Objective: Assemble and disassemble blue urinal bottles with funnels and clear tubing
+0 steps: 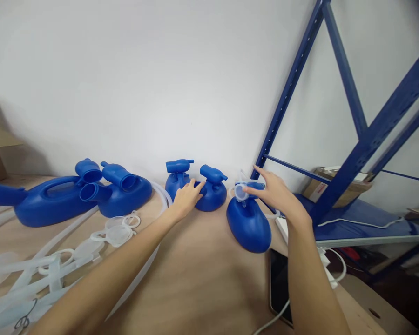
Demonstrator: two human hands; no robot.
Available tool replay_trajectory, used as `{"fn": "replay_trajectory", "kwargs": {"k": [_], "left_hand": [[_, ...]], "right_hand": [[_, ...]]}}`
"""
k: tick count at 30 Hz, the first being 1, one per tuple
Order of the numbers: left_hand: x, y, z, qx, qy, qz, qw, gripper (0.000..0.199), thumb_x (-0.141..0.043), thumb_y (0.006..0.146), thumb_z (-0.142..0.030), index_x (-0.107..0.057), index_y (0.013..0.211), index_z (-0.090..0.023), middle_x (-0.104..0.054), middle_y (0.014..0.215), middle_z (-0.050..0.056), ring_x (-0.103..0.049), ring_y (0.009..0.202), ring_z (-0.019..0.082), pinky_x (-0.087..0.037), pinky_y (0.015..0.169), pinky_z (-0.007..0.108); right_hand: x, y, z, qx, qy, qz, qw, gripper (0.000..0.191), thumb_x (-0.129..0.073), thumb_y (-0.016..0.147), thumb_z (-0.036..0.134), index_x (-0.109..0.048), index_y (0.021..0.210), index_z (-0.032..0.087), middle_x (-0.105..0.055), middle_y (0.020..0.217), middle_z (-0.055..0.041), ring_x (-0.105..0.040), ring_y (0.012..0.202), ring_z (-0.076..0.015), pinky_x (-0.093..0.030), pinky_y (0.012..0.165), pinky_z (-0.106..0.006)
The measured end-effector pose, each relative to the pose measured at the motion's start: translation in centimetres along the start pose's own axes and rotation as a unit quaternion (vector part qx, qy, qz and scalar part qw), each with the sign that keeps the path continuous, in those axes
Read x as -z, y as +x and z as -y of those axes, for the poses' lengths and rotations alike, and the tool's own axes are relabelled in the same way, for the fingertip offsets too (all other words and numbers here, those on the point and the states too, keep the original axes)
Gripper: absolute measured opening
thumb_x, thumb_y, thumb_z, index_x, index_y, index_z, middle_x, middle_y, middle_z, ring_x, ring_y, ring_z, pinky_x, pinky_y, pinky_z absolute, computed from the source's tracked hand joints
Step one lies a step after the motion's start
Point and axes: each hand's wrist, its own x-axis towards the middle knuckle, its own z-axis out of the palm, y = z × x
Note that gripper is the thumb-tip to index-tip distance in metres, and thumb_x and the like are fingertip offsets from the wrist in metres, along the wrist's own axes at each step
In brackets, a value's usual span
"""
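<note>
My left hand is between two blue plastic urinal bottles, a left one and a right one. Its fingers are apart, and their tips touch or nearly touch the right bottle. On the right, my right hand has its index finger stretched out and its thumb at a translucent cap. That cap sits at the mouth of another blue urinal bottle, which stands with its rounded end toward me. Whether the thumb presses on the cap I cannot tell.
Two more blue bottles lie at the left beside loose translucent caps and clear tubes. A phone with a white cable lies under my right forearm. A blue metal shelf holding a cardboard box stands right.
</note>
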Motion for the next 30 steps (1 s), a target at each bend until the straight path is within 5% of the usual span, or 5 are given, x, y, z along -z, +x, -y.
{"fn": "replay_trajectory", "kwargs": {"k": [7,13,15,20,30], "left_hand": [[-1.3,1.8,0.5,0.035,-0.030,-0.039,0.998,0.059,-0.048,0.098,-0.014,-0.044,0.156,-0.027,-0.042,0.156,0.022,-0.047,0.140,0.043,-0.052,0.100,0.061],[-1.1,2.4,-4.2,-0.047,-0.124,-0.087,0.987,0.060,-0.049,0.104,-0.043,-0.040,0.158,-0.019,-0.041,0.160,0.021,-0.040,0.148,0.035,-0.042,0.116,0.054],[-0.7,2.0,-6.3,-0.123,-0.161,-0.078,0.976,0.063,-0.055,0.101,-0.051,-0.043,0.157,-0.024,-0.045,0.161,0.015,-0.042,0.149,0.031,-0.039,0.120,0.049],[0.8,0.8,-8.5,-0.256,-0.218,-0.049,0.941,0.056,-0.076,0.091,-0.040,-0.059,0.141,-0.024,-0.062,0.144,0.009,-0.058,0.133,0.025,-0.047,0.113,0.037],[2.4,-0.2,-6.7,-0.257,-0.213,-0.075,0.940,0.053,-0.085,0.076,-0.051,-0.064,0.109,-0.016,-0.068,0.113,0.010,-0.068,0.108,0.029,-0.055,0.094,0.039]], "right_hand": [[-4.0,-1.9,-7.2,-0.114,0.197,0.077,0.971,0.143,-0.084,0.061,0.071,0.001,0.167,0.028,-0.026,0.169,-0.0197,-0.029,0.156,-0.0393,-0.033,0.124,-0.057],[-6.1,-0.6,-7.5,-0.031,0.115,0.031,0.992,0.110,-0.086,0.059,0.070,-0.042,0.150,0.027,-0.018,0.167,-0.0167,-0.001,0.162,-0.0391,-0.021,0.128,-0.055],[-5.9,-0.5,-7.0,0.026,0.081,-0.004,0.996,0.098,-0.087,0.060,0.068,-0.049,0.139,0.024,-0.025,0.163,-0.0182,-0.006,0.161,-0.0406,-0.021,0.127,-0.058],[-5.2,-0.9,-5.7,0.114,0.056,0.032,0.991,0.087,-0.086,0.066,0.063,-0.050,0.134,0.022,-0.057,0.137,-0.0154,-0.053,0.134,-0.0372,-0.042,0.114,-0.057],[-6.5,-1.5,-4.7,0.186,0.035,-0.007,0.982,0.081,-0.086,0.067,0.067,-0.061,0.132,0.025,-0.066,0.128,-0.0127,-0.055,0.126,-0.0375,-0.046,0.109,-0.057]]}}
